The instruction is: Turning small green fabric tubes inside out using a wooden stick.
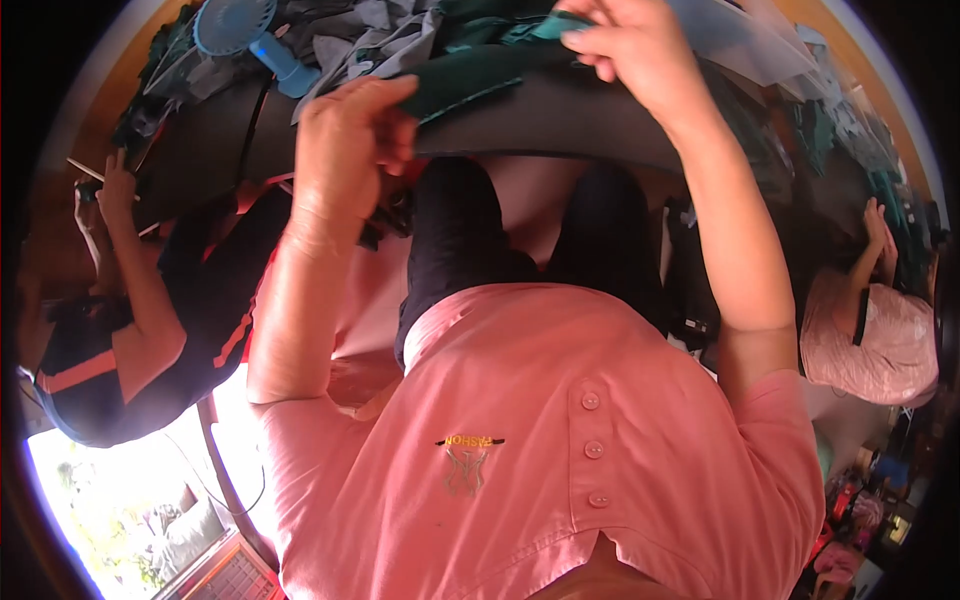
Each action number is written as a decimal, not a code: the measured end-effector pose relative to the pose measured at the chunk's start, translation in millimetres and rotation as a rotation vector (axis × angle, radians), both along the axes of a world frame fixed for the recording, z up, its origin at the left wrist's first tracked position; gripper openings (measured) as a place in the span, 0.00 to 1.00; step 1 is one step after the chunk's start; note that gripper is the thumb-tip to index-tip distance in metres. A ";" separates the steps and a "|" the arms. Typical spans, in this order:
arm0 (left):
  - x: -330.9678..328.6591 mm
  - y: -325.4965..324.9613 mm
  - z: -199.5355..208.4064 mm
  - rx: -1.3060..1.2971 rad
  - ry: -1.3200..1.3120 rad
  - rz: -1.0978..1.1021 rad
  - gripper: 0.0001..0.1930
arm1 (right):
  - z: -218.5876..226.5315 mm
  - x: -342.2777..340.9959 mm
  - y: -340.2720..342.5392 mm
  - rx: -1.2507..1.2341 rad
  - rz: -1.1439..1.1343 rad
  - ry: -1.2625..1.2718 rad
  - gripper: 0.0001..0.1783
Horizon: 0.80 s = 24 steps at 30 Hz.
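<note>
two bare hands at a piece of dark green cloth (470,82), a soft, flat length with one long, straight, pale-flecked edge, stretched between them above the near part of the table (570,125), whose surface is dark and smooth. the right hand (630,45) pinches the cloth's far end between thumb and bent fingers; the left hand (355,120), slightly blurred, lies at the near end with fingers curled, and whether it grips cannot be told. beyond lies crumpled grey fabric (375,35) in loose folds, beside a blue fan (235,28) with a round, ribbed head and stubby handle. at right, a translucent plastic sheet (745,45), glossy and pale.
</note>
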<state>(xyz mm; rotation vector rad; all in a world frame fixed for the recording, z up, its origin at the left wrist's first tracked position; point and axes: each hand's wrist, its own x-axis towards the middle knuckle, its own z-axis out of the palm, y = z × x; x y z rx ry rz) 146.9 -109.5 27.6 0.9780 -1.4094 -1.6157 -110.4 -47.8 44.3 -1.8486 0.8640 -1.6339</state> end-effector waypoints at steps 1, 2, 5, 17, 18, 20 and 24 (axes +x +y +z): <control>13.0 -12.9 -1.4 -0.044 -0.067 0.061 0.10 | 2.7 15.8 -17.3 0.158 -0.238 0.194 0.05; 22.5 -24.1 -2.0 -0.058 -0.093 0.102 0.10 | 3.1 28.1 -33.3 0.312 -0.488 0.393 0.05; 35.2 -50.2 -14.1 -0.086 -0.200 0.068 0.11 | -23.2 36.1 -69.9 -0.019 -0.688 0.723 0.04; 36.1 -67.9 -54.0 -0.534 -0.589 0.044 0.08 | -40.0 49.3 -70.6 0.499 -0.675 1.017 0.12; 35.8 -71.1 -58.8 -0.565 -0.582 0.034 0.09 | -39.5 46.3 -67.4 0.512 -0.672 1.021 0.10; 43.7 -76.5 -64.9 -0.516 -0.580 0.032 0.08 | -45.9 44.0 -56.6 0.383 -0.795 0.955 0.15; 44.2 -64.6 -56.6 -0.494 -0.547 0.186 0.07 | -4.1 9.5 20.5 0.442 -0.942 0.839 0.17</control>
